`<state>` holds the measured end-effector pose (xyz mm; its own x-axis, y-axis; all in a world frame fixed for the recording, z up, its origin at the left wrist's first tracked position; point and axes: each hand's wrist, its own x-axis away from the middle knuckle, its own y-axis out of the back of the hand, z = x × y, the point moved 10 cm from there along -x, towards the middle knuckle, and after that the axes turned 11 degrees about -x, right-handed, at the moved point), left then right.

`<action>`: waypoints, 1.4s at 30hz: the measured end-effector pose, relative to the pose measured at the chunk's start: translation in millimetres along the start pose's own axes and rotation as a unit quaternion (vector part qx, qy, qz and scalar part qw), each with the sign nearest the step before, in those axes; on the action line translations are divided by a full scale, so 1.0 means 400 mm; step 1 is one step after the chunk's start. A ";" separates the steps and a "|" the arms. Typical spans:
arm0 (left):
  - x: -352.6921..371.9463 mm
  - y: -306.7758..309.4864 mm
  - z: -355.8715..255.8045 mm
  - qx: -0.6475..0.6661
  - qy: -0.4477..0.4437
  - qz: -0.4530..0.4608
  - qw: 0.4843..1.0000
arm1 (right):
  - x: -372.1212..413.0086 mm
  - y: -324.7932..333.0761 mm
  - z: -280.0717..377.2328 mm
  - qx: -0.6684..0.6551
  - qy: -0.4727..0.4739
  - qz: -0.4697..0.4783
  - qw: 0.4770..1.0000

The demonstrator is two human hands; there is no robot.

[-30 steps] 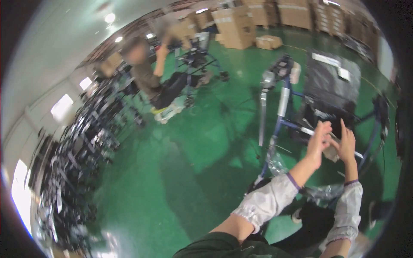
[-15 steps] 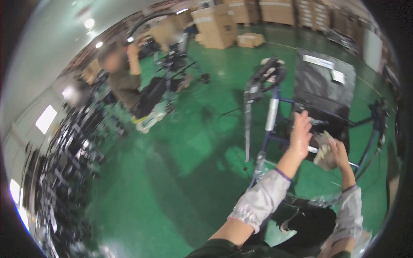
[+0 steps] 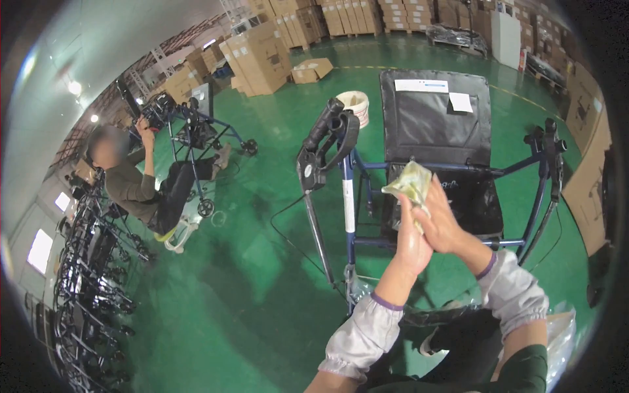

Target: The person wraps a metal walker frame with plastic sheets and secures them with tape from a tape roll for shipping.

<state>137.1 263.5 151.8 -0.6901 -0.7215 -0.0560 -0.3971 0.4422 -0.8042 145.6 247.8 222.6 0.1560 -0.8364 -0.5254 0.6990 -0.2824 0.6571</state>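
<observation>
A crumpled yellowish-green cloth [image 3: 413, 183] is pressed between my two palms and sticks out above my fingers. My left hand [image 3: 411, 247] lies against it from the left, thumb side up. From the right, my right hand [image 3: 444, 219] presses on it with long, straight fingers. Behind both hands stands a walker with a dark blue frame [image 3: 349, 232]. Its black seat panel [image 3: 436, 121] is tilted up and carries white labels. A black handle [image 3: 321, 147] with a brake lever is on the walker's left side, and a cable hangs below it.
A white bucket [image 3: 354, 105] stands behind the walker. On the left, a seated person [image 3: 134, 183] works at another walker [image 3: 196, 128]. Rows of folded frames [image 3: 82, 288] line the left wall. Cardboard boxes [image 3: 257, 59] are stacked at the back, and a large carton [image 3: 586, 177] stands at right.
My hands were apart, with the cloth in the right hand and the left hand spread. Now they have come together around the cloth. The view has swung to the right.
</observation>
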 end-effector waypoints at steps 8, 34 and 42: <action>0.002 -0.058 0.019 -0.102 0.071 0.101 0.987 | -0.016 0.036 -0.144 0.018 0.036 0.002 0.999; 0.003 -0.028 0.082 -0.880 -0.151 0.008 0.450 | -0.571 0.172 -0.424 0.357 0.088 -0.152 0.917; 0.009 -0.031 0.104 -0.895 -0.115 0.064 0.426 | -0.272 -0.095 -0.425 0.322 0.157 0.144 0.922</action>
<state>164.8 233.4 136.8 -0.7796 -0.5729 -0.2530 -0.3314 0.0346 0.9429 220.6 429.6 162.8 0.5362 -0.7714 -0.3427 0.0531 -0.3744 0.9257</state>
